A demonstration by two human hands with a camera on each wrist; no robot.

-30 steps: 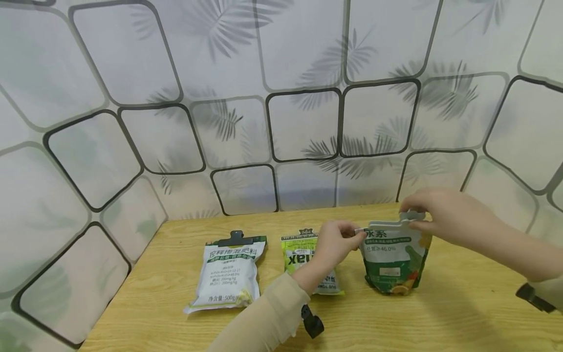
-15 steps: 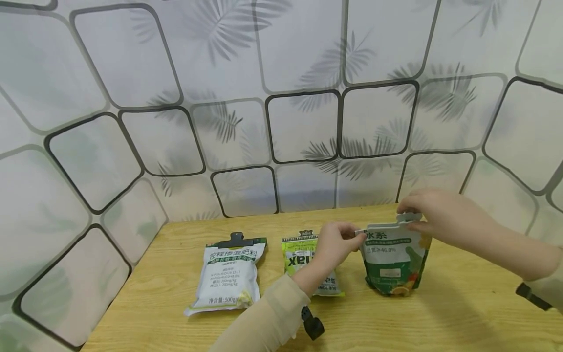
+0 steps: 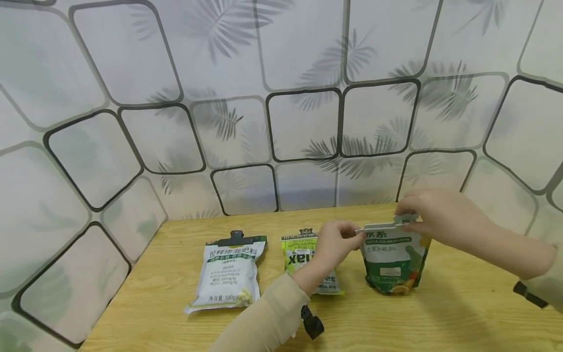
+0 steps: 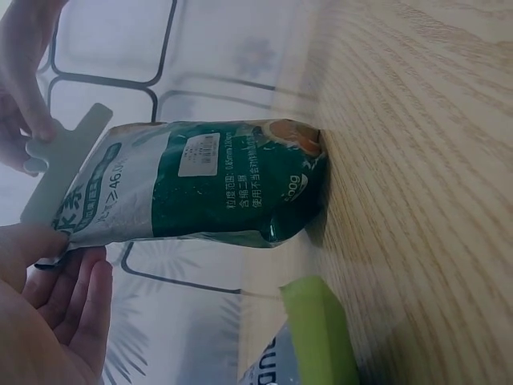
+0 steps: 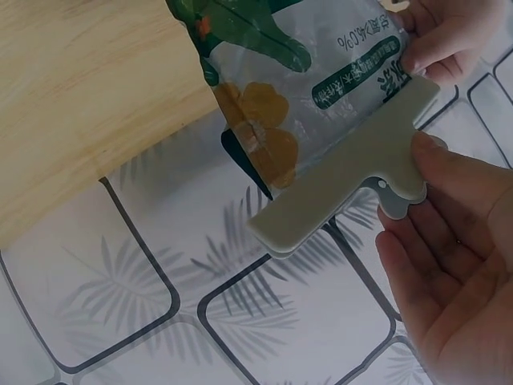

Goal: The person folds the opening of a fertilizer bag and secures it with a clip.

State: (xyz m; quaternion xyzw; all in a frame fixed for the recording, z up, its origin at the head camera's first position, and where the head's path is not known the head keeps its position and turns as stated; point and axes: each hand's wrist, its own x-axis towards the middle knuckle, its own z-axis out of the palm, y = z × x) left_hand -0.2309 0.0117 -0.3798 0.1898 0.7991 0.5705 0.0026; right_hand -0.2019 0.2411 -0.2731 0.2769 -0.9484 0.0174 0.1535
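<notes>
A green and white fertilizer bag (image 3: 389, 266) stands upright on the table at the right in the head view. My left hand (image 3: 336, 242) pinches its top left corner between thumb and fingers. My right hand (image 3: 435, 215) grips the handle of a pale grey bag clip (image 5: 353, 172) between thumb and fingers. The clip's long bar lies along the bag's top edge, seen also in the left wrist view, where the clip (image 4: 68, 164) spans most of the bag's width. How deep the bag's edge sits in the clip cannot be told.
A white bag (image 3: 230, 278) with a black clip (image 3: 236, 238) on top lies at the left on the wooden table (image 3: 154, 293). Between it and the green bag lies a yellow-green bag (image 3: 292, 249) with a dark clip (image 3: 305, 232), partly behind my left forearm. Patterned cloth (image 3: 303, 127) hangs behind.
My right hand has brought the grey clip slightly left and down along the bag's top edge. The left hand keeps its pinch on the corner, and the other bags stay put.
</notes>
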